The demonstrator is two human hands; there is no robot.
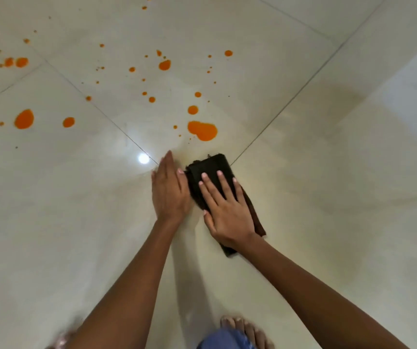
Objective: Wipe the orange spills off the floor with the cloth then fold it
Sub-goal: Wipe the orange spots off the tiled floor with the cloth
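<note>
A dark brown cloth (211, 167), folded into a narrow strip, lies on the pale tiled floor (328, 172). My right hand (223, 207) presses flat on top of it with fingers spread. My left hand (169, 188) stands on edge against the cloth's left side, fingers straight and together, thumb touching the cloth. Orange spills dot the floor beyond the cloth: the largest blob (202, 130) is just past its far end, another big one (24, 119) at the left, and several small drops (164, 64) farther away.
My bare feet (246, 329) rest at the bottom edge, with a blue trouser hem (225, 340) between them. Dark grout lines (277, 109) cross near the cloth. A ceiling light reflects as a bright spot (143, 158) left of my left hand.
</note>
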